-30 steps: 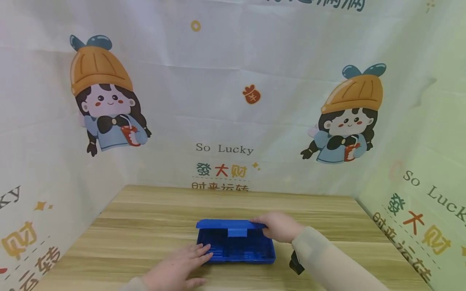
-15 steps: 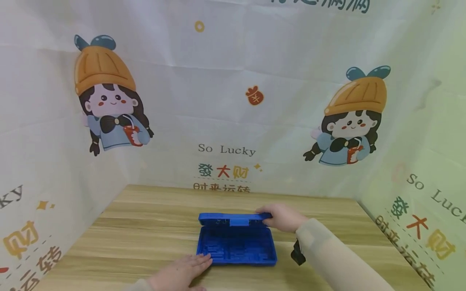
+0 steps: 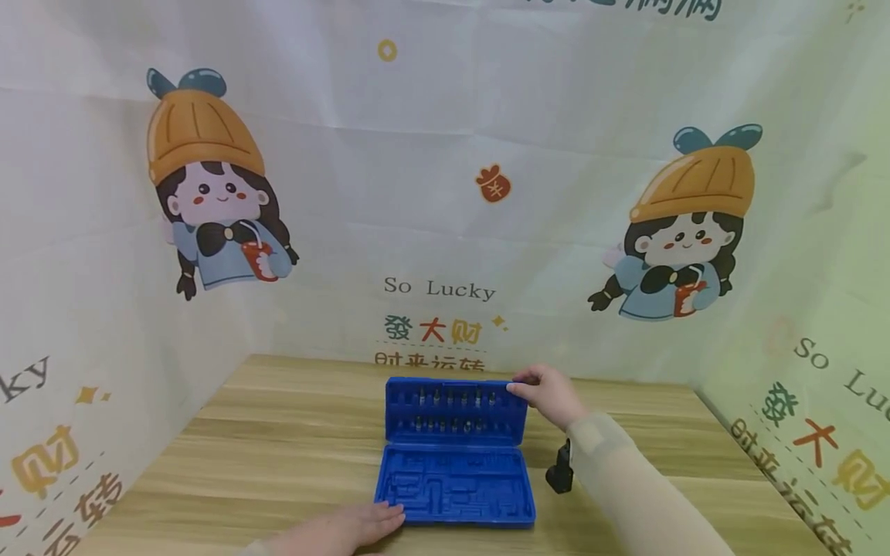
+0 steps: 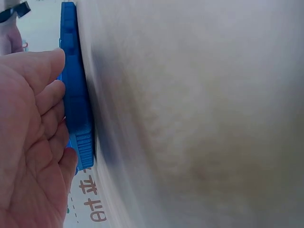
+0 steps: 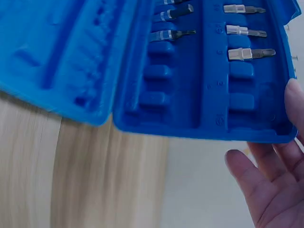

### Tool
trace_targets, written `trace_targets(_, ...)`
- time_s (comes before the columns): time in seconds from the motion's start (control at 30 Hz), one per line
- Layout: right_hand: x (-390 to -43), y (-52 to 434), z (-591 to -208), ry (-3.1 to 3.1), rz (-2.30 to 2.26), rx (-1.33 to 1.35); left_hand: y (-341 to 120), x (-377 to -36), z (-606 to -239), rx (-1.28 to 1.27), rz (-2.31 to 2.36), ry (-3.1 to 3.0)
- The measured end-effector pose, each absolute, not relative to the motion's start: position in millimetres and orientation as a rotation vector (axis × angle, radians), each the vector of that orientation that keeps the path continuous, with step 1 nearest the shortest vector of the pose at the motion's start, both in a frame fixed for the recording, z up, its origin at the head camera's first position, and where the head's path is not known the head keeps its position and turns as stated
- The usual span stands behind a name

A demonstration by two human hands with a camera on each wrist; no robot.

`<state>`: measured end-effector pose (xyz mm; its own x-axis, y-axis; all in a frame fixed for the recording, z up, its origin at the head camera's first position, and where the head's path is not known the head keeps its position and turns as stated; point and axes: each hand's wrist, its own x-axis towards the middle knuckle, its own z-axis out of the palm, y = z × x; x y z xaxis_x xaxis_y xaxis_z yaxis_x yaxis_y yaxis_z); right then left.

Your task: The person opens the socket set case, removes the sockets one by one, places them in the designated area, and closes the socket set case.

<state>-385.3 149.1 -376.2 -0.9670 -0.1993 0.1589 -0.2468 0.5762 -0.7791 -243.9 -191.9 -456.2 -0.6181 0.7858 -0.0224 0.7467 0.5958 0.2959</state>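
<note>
Blue case lid [image 3: 455, 413] is now swinging upright, right hand [image 3: 549, 395] pinching its corner, exposing bits [image 5: 247, 31]; left hand [image 3: 361, 525] is lying flat against the base [image 3: 455, 494].

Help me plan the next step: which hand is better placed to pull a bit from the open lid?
Probably the right hand: it already pinches the lid's top right corner, beside the bits. The left hand lies flat against the case's near left corner, steadying it.
</note>
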Motion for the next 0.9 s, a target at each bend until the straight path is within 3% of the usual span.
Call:
trace_targets(0.53,-405.7,138.7,-417.4,-2.514,1.935,0.128,-209.1,-243.3,-483.2,1.719,0.629,2.546)
trace_targets(0.9,-416.9,137.1,-435.0,-2.368,2.355,-0.004,-205.6,-237.7,-476.1,1.533,0.508,2.600)
